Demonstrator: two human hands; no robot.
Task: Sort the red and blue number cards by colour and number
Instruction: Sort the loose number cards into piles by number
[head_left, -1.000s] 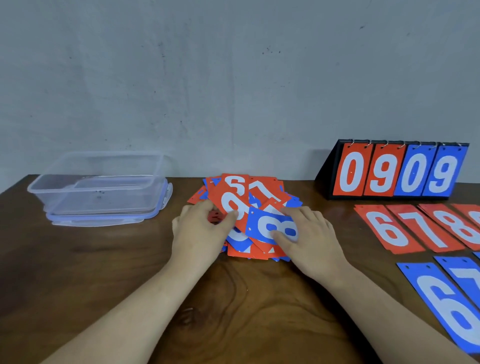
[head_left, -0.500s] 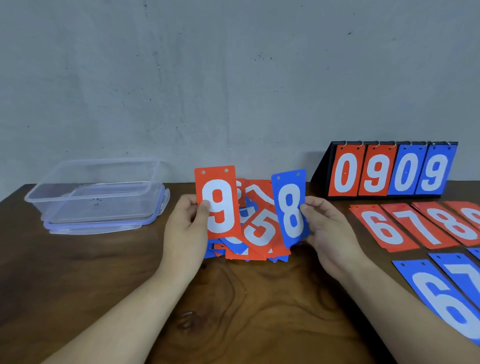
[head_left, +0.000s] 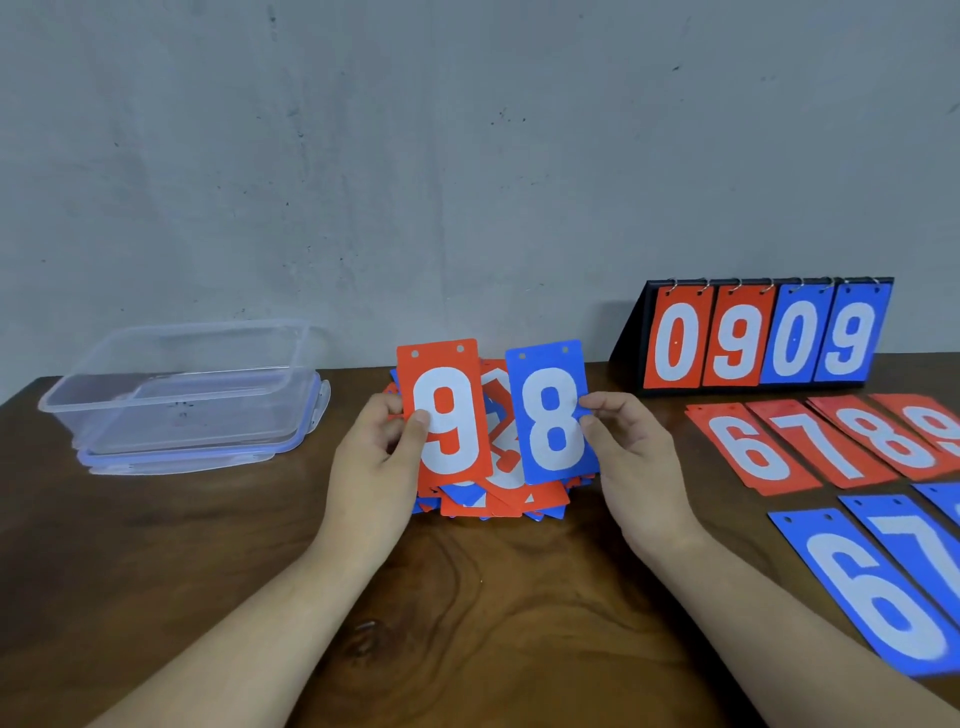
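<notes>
A clear tub (head_left: 182, 384) sits on its lid (head_left: 208, 460) at the bench's (head_left: 493, 597) far-left corner. Fingers (head_left: 418, 420) of the left hand (head_left: 371, 457) clamp the red 9 card (head_left: 447, 415); those of the right hand (head_left: 631, 457) clamp the blue 8 card (head_left: 550, 415).

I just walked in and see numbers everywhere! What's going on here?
A person is sorting number cards. The left hand holds a red 9, the right hand a blue 8, over a mixed pile. On the right lie a red row, 6 to 9, and a blue row starting 6, 7.
</notes>
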